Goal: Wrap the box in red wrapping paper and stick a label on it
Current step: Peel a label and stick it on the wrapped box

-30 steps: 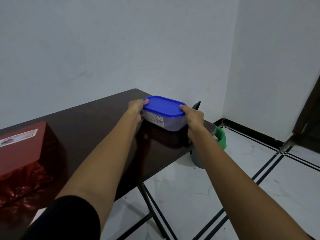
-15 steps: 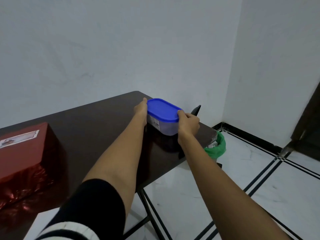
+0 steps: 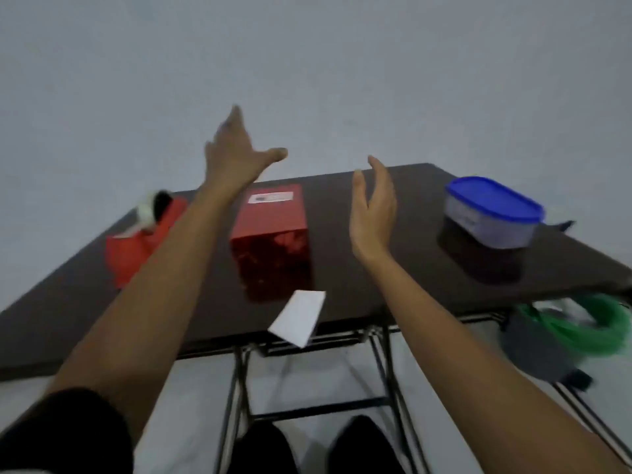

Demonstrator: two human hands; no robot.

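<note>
A box wrapped in shiny red paper (image 3: pixel 272 227) stands in the middle of the dark table (image 3: pixel 393 289), with a white label (image 3: pixel 271 198) on its top. My left hand (image 3: pixel 236 155) is raised above and behind the box, fingers spread, holding nothing. My right hand (image 3: pixel 374 213) hovers to the right of the box, palm facing left, fingers straight and empty. Neither hand touches the box.
A sheet of red paper (image 3: pixel 140 244) with a tape roll (image 3: pixel 154 208) lies at the left. A white slip (image 3: pixel 299 318) hangs over the front edge. The blue-lidded container (image 3: pixel 492 212) stands at the right end. A green-lined bin (image 3: pixel 564 336) sits on the floor beside the table.
Both hands have let go of the blue-lidded container and swung left to either side of the red box. The view has turned left and tilted down.
</note>
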